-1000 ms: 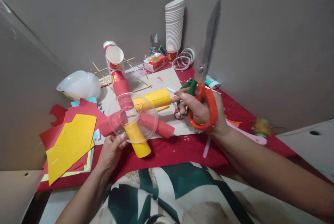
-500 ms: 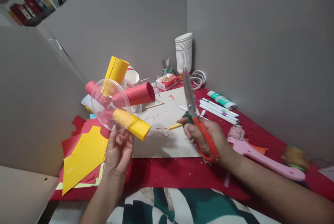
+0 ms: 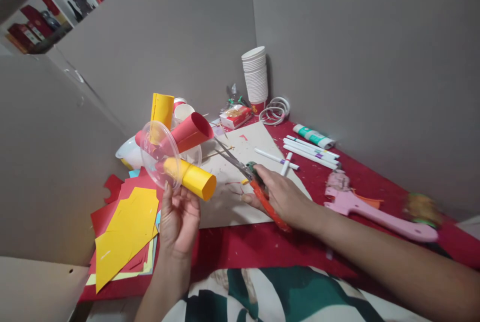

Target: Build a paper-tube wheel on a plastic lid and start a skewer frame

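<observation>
My left hand (image 3: 182, 217) grips the rim of a clear plastic cup (image 3: 150, 167), holding it up above the table's left side. Rolled paper tubes pass through the cup: a red tube (image 3: 193, 133) and a yellow tube (image 3: 198, 180) point right, and another yellow tube (image 3: 162, 107) stands upward. My right hand (image 3: 279, 194) is closed around the orange and green handles of a pair of scissors (image 3: 258, 187). The scissor blades are slightly parted, their tips close to the open end of the red tube. Whether they touch it I cannot tell.
Coloured paper sheets (image 3: 127, 232) lie at the left on the red tablecloth (image 3: 232, 249). A pale board (image 3: 225, 214) covers the middle. Behind stand stacked paper cups (image 3: 255, 77) and a cable coil (image 3: 275, 110). Markers (image 3: 311, 154) and a pink glue gun (image 3: 386, 219) lie right.
The scissors have swung from upright to tilted left, and their blades have come near the red tube. My left hand has turned the cup and tubes slightly.
</observation>
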Tool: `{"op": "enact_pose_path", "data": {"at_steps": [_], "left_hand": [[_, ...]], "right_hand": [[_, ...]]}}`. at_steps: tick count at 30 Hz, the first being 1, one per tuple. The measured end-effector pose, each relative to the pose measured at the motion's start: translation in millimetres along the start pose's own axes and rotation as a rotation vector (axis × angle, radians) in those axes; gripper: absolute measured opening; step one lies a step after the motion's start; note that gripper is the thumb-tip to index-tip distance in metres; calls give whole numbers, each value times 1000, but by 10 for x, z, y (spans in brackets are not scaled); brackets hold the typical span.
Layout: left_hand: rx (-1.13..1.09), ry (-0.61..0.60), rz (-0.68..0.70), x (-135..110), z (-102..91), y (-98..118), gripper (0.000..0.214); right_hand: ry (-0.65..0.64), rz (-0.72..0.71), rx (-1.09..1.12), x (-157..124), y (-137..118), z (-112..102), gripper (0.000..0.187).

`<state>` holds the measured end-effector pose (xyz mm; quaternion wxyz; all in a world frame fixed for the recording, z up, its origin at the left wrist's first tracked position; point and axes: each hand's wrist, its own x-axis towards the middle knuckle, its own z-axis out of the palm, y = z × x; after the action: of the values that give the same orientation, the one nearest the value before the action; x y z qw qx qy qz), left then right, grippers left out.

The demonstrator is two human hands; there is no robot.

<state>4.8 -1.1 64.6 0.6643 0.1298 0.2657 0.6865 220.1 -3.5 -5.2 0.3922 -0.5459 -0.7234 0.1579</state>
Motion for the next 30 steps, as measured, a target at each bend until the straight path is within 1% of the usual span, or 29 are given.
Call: {"op": "enact_pose_path", "data": {"at_steps": [2, 5, 7, 12, 16, 24, 30], "left_hand": [[16, 35, -16, 4, 7, -39, 33], [36, 52, -29, 17, 15, -84, 32], [44, 61, -34, 28, 19, -111, 34], [63, 137, -52, 42, 37, -191, 35], [82, 137, -44, 30, 54, -229, 34], [108, 188, -105, 8, 81, -255, 36], [98, 199, -117, 16, 88, -297, 34]], "right_hand": [[0, -2, 0, 5, 20, 25, 41], [-3, 14, 37, 17, 48, 48, 43], [-1, 43, 55, 28, 54, 46, 44], [-13, 86, 88, 52, 44, 11, 46], [5, 105, 89, 66, 38, -3, 46], [61, 108, 12, 85, 56, -9, 45], [53, 156, -55, 91, 38, -28, 43]]}}
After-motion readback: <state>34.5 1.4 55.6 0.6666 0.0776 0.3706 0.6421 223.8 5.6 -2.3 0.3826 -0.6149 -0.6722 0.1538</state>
